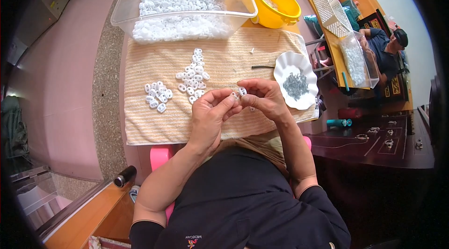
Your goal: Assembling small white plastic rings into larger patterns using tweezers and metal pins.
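Observation:
My left hand (209, 113) and my right hand (264, 100) meet above the striped towel (154, 132), both with fingers pinched. Between my right thumb and fingers is a small white oval two-hole plastic piece (242, 91). The left fingertips hold a tiny pale part (235, 95), too small to make out fully. Left of my hands lie a loose pile of similar white pieces (191, 80) and a smaller cluster (157, 93). To the right, a white scalloped plate (282, 69) bears a heap of tiny grey pieces (296, 85).
A clear plastic bin (187, 14) full of white pieces and a yellow basin (273, 8) stand at the far side. A thin dark stick (263, 67) lies against the plate. At the right, another person (386, 47) sits by a second bin (358, 64).

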Demonstrator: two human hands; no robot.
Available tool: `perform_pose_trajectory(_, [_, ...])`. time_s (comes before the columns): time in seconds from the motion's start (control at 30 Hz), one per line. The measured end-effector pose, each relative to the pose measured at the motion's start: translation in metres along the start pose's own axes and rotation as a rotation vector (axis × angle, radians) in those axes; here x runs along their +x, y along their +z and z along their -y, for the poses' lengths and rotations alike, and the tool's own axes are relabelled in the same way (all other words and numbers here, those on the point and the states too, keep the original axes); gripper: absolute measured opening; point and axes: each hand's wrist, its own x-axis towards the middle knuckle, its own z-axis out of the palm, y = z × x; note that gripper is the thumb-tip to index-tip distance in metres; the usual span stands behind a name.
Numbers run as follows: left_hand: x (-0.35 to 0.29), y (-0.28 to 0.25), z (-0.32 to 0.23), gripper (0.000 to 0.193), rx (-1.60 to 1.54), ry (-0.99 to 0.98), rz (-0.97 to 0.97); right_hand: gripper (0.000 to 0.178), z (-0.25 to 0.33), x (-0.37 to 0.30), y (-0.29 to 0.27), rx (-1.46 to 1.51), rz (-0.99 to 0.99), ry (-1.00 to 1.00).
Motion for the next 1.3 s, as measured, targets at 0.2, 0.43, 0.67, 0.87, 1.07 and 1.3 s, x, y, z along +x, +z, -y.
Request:
perform_pose_trajectory(0.2, [0.0003,-0.0015,0.0015,0.015,0.005,-0.005,0.007,0.032,0.002,-0.0003,0.0009,-0.036,-0.003,0.002])
perform_pose_trajectory(0.43, [-0.0002,-0.0003,0.0004,0.016,0.014,-0.014,0.017,0.032,0.0012,-0.0014,-0.001,-0.059,0.01,0.006])
perform_pose_trajectory(0.67, [0.0003,-0.0014,0.0021,0.016,0.029,-0.02,0.021,0.032,0.005,-0.0015,0.002,-0.036,0.033,0.002])
perform_pose_trajectory(0.87, [0.0001,-0.0009,0.0016,0.016,0.045,-0.036,0.013,0.032,0.0063,-0.0019,0.0039,-0.017,0.047,0.027])
perform_pose_trajectory(1.07, [-0.0002,0.0001,0.0012,0.014,0.042,-0.055,0.026,0.03,0.0042,-0.0029,0.0011,-0.02,0.05,0.049])
perform_pose_trajectory(1.3, [0.0011,-0.002,0.0037,0.013,0.016,-0.075,0.035,0.031,0.0022,-0.0047,0.0003,0.034,0.041,0.09])
